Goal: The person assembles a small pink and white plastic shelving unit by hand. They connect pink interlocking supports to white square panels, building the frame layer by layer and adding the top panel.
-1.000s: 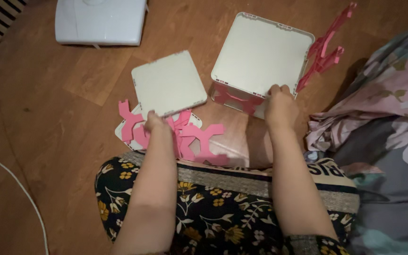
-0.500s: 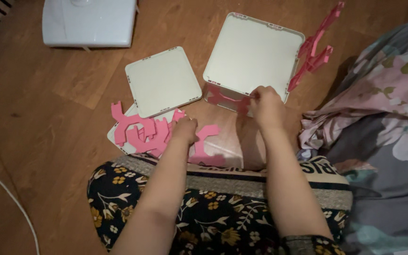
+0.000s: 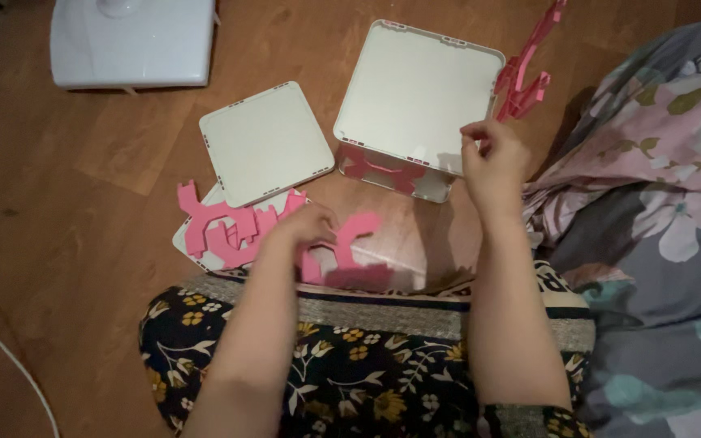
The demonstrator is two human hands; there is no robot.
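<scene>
My left hand [image 3: 306, 229] rests blurred on a heap of pink plastic connectors [image 3: 221, 231] lying on the wooden floor in front of my lap. Its fingers bend down over one connector [image 3: 352, 234], and I cannot tell whether they grip it. My right hand [image 3: 492, 154] hovers at the near right corner of a white box-like panel assembly [image 3: 415, 85]. Its thumb and fingers are pinched together with nothing visible between them. A pink connector [image 3: 525, 69] sticks up at the box's right edge. A loose white square panel [image 3: 265, 142] lies to the left of the box.
Another white panel [image 3: 184, 243] lies under the pink heap. A white appliance base [image 3: 131, 40] stands at the far left. Floral bedding [image 3: 659, 178] fills the right side. A white cable [image 3: 10, 357] runs along the floor at the lower left.
My left hand slid right across the pink heap. My right hand left the box's front edge and rose to its right corner.
</scene>
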